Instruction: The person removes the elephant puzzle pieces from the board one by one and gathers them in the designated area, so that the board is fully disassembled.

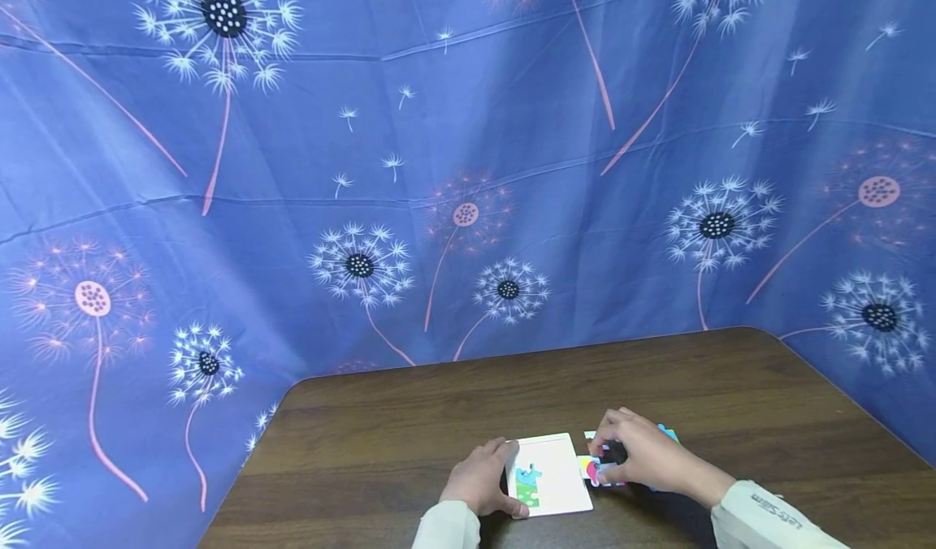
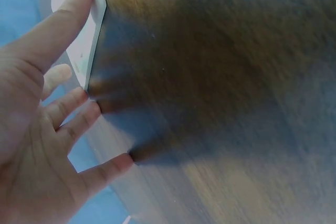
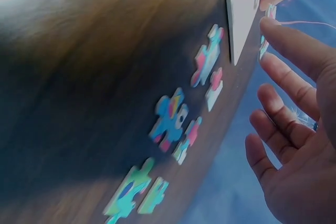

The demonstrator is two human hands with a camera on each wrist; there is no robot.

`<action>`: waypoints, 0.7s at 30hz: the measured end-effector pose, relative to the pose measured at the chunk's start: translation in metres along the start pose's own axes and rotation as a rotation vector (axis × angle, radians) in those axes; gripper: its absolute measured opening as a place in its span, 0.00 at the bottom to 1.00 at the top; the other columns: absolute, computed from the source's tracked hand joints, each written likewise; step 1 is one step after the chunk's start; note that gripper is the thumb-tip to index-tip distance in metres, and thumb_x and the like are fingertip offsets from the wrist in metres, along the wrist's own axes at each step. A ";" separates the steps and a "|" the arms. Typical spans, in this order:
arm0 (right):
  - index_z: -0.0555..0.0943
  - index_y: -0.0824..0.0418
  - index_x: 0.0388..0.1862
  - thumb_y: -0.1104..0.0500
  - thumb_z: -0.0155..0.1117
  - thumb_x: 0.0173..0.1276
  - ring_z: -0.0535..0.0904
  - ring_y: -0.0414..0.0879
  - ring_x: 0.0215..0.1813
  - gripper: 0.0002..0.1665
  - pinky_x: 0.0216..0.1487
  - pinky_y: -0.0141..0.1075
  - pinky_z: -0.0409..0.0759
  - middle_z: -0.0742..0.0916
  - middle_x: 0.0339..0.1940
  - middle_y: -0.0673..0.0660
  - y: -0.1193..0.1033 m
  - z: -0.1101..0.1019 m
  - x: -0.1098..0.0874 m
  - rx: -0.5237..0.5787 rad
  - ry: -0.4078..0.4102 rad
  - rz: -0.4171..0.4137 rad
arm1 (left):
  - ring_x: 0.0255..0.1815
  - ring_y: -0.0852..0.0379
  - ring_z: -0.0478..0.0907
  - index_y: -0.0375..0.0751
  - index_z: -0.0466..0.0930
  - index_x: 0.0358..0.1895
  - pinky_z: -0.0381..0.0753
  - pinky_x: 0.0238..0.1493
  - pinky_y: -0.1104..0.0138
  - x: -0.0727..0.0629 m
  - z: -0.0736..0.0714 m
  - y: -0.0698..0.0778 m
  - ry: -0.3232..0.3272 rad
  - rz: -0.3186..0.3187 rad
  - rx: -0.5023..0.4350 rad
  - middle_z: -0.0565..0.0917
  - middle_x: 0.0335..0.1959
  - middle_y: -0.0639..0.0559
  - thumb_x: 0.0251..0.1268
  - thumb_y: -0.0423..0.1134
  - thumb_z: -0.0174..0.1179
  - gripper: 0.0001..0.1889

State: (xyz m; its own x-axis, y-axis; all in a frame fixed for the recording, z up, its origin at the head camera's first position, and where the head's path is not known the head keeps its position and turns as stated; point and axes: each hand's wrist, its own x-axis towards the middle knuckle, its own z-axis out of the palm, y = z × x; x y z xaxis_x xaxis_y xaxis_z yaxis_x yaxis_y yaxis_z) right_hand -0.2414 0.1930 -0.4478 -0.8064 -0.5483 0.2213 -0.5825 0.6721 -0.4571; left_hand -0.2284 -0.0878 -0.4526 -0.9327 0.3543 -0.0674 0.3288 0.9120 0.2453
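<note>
A white puzzle board (image 1: 559,472) lies on the table with a small green and blue picture part (image 1: 527,484) at its left. My left hand (image 1: 477,477) holds the board by its left side, thumb at the near corner and index finger toward the far one. In the left wrist view the other fingers are spread over the wood. By the board's right edge my right hand (image 1: 643,456) pinches a jigsaw piece (image 1: 589,469) with a pink and yellow shape between thumb and index finger. Its remaining fingers are loosely bent, and part of the piece is hidden behind the thumb.
Several loose jigsaw pieces lie right of the board, among them a blue piece with an eye (image 3: 170,119) and a green piece (image 3: 128,190). Another piece (image 1: 591,435) shows beyond my right fingers. A blue dandelion cloth (image 1: 439,167) hangs behind the brown wooden table (image 1: 366,451).
</note>
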 end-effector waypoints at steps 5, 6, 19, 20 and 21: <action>0.85 0.43 0.34 0.47 0.82 0.52 0.75 0.40 0.45 0.14 0.44 0.40 0.78 0.78 0.40 0.37 0.006 -0.001 -0.012 -0.006 0.007 -0.012 | 0.68 0.46 0.73 0.47 0.74 0.70 0.80 0.58 0.49 0.000 0.000 0.000 0.004 -0.009 -0.002 0.76 0.68 0.45 0.42 0.52 0.83 0.46; 0.85 0.43 0.33 0.47 0.82 0.52 0.75 0.40 0.45 0.14 0.44 0.40 0.78 0.79 0.40 0.37 0.007 0.000 -0.014 -0.019 0.016 -0.020 | 0.68 0.45 0.73 0.46 0.74 0.70 0.80 0.59 0.50 0.001 0.000 0.000 0.002 -0.012 -0.003 0.76 0.68 0.45 0.42 0.52 0.83 0.47; 0.84 0.40 0.32 0.47 0.84 0.49 0.79 0.53 0.54 0.16 0.54 0.56 0.79 0.82 0.45 0.42 0.014 0.009 -0.037 -0.053 0.021 -0.015 | 0.67 0.47 0.74 0.40 0.75 0.69 0.80 0.61 0.55 0.003 -0.001 0.000 -0.030 -0.038 -0.002 0.76 0.67 0.46 0.42 0.53 0.83 0.47; 0.84 0.40 0.32 0.47 0.84 0.49 0.79 0.48 0.52 0.16 0.53 0.53 0.80 0.81 0.44 0.40 0.014 0.009 -0.039 -0.053 0.024 -0.029 | 0.67 0.47 0.75 0.40 0.75 0.69 0.80 0.61 0.55 0.002 -0.001 0.000 -0.030 -0.038 -0.001 0.76 0.67 0.46 0.42 0.53 0.83 0.47; 0.84 0.41 0.32 0.47 0.84 0.49 0.79 0.46 0.51 0.16 0.50 0.48 0.81 0.81 0.43 0.40 0.015 0.010 -0.040 -0.044 0.019 -0.032 | 0.67 0.47 0.75 0.40 0.75 0.69 0.80 0.60 0.55 0.002 -0.001 0.000 -0.029 -0.037 0.001 0.76 0.67 0.46 0.42 0.53 0.83 0.47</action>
State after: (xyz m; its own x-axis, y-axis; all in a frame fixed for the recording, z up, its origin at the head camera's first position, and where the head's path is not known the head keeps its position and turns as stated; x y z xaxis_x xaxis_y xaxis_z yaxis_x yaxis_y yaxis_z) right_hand -0.2170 0.2197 -0.4714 -0.7890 -0.5605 0.2515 -0.6114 0.6759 -0.4116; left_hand -0.2304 -0.0870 -0.4513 -0.9396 0.3261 -0.1041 0.2943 0.9248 0.2409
